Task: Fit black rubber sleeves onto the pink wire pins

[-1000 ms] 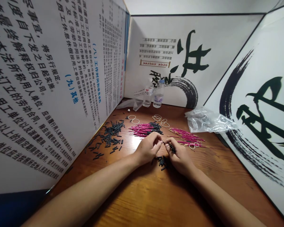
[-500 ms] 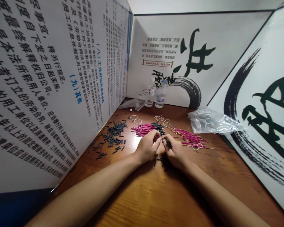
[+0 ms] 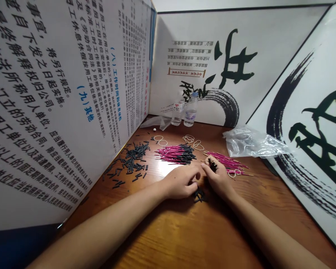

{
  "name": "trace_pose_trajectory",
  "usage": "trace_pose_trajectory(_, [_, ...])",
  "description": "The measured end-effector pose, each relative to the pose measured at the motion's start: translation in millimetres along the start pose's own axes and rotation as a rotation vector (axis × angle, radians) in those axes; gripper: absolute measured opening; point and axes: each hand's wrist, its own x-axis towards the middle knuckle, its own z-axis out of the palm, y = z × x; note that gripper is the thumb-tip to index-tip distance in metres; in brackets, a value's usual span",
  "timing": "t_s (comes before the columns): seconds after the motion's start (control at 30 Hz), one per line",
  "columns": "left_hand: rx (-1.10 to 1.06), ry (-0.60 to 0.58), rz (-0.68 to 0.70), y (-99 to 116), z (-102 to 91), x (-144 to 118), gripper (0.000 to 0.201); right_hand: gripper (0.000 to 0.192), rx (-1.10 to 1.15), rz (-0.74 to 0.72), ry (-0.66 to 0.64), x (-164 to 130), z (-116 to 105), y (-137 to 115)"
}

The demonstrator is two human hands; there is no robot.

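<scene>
Curled tight around a dark bundle (image 3: 212,164), the right hand (image 3: 217,175) sits just right of the left hand (image 3: 182,182), whose fingers I cannot tell are pinching anything. Short black pieces (image 3: 199,195) lie heaped on the near side of both, long axes pointing various ways, the left hand's fingertips nearer them.
</scene>
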Motion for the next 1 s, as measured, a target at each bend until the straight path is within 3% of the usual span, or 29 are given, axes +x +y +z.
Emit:
trace_pose_trajectory(0.13, [0.151, -0.102, 0.126, 8, -2.6, -2, 0.018, 0.032, 0.063, 0.055, -0.002, 2, 0, 2])
trace_pose_trajectory(0.23, [0.25, -0.147, 0.151, 14, -3.2, -3, 0.027, 0.033, 0.034, 0.103, -0.069, 4, 2, 3])
trace_pose_trajectory(0.33, [0.315, -0.178, 0.167, 17, -2.4, -3, 0.024, 0.033, -0.022, 0.1, -0.12, 5, 6, 4])
trace_pose_trajectory(0.57, [0.295, -0.169, 0.163, 15, 4.3, -1, 0.013, 0.031, -0.047, 0.05, -0.174, 2, 7, 4])
trace_pose_trajectory(0.7, [0.192, -0.124, 0.135, 10, 4.2, -1, 0.012, 0.037, 0.034, 0.097, -0.132, 3, 5, -2])
trace_pose_trajectory(0.83, [0.092, -0.068, 0.125, 10, -0.4, -2, 0.014, 0.03, 0.312, 0.242, -0.135, 3, 2, -6])
trace_pose_trajectory(0.9, [-0.021, 0.022, 0.03, 9, -1.6, -1, 0.013, 0.019, 0.569, 0.353, -0.212, 2, 2, -7])
trace_pose_trajectory(1.0, [-0.186, 0.183, -0.166, 4, -0.3, 1, 0.013, 0.028, 0.861, 0.467, -0.327, 0, 3, -9])
